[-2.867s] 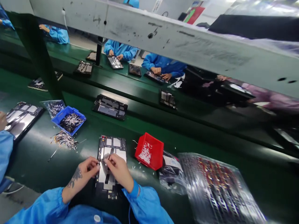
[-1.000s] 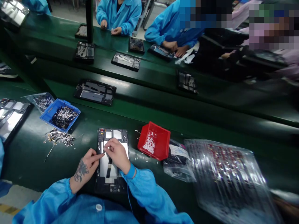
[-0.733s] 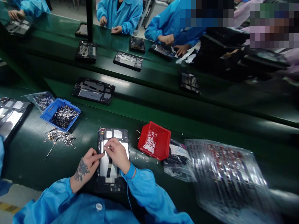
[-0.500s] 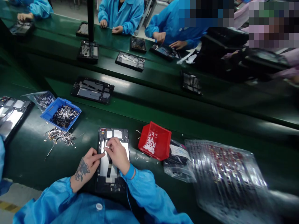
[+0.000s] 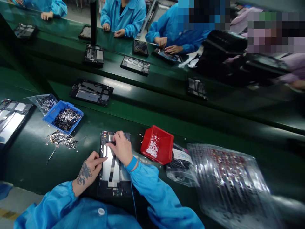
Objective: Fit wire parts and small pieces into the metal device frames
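An open tablet frame (image 5: 111,173) with silver plates and a black strip lies on the green bench before me. My left hand (image 5: 88,168), tattooed on the back, rests at the frame's left edge, forefinger stretched out onto it and the other fingers curled. My right hand (image 5: 120,147) lies over the frame's upper part, fingers bent down and pressing there. Whether it holds a small part I cannot make out. A red bin (image 5: 157,145) of small white parts stands just right of the frame.
A blue bin (image 5: 62,117) of metal parts, a loose heap (image 5: 60,139) and a clear bag (image 5: 44,102) lie at left. Bagged trays (image 5: 228,178) lie at right. More frames (image 5: 91,92) ride the belt. People in blue coats (image 5: 124,16) work opposite.
My right hand has slid up the frame from its middle to its top edge. The left hand has kept its place. The frames on the belt have drifted left.
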Demonstrator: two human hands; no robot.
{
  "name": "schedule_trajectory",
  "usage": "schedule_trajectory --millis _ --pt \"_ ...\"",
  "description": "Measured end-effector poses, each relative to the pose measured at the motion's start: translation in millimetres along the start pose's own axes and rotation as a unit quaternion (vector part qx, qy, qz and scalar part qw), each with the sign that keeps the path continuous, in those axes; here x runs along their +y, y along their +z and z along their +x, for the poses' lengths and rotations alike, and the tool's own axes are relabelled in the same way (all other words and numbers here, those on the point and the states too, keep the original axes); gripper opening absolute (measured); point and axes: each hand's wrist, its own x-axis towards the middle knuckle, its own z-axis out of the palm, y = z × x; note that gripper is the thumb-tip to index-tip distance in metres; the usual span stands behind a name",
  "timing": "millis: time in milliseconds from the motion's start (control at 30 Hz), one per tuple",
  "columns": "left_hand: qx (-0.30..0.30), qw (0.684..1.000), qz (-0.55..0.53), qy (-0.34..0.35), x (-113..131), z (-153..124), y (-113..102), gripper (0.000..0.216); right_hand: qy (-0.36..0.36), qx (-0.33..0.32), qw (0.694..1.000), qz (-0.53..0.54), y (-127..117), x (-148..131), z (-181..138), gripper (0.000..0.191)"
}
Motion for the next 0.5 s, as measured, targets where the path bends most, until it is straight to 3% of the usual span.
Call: schedule_trajectory --millis 133,200,333,400,500 --pt "0.021 0.999 0.035 0.025 5 -5 0 0.039 -0.025 -0.009 0.996 0.082 -23 9 17 0.021" --pt "0.036 0.995 0.071 0.057 7 -16 3 0.04 0.037 -0.018 0.988 0.15 -35 15 42 0.022" --pt "0.035 0.962 0.166 0.216 -6 -45 25 0.051 0.196 -0.034 0.96 0.199 -45 17 127 0.027" --pt "0.04 0.932 0.227 0.28 -21 -53 43 0.064 0.227 -0.035 0.954 0.191 -40 7 174 0.032" --pt "0.114 0.879 0.325 0.331 -47 -50 71 0.059 0.256 -0.049 0.946 0.193 -27 -18 230 0.034"
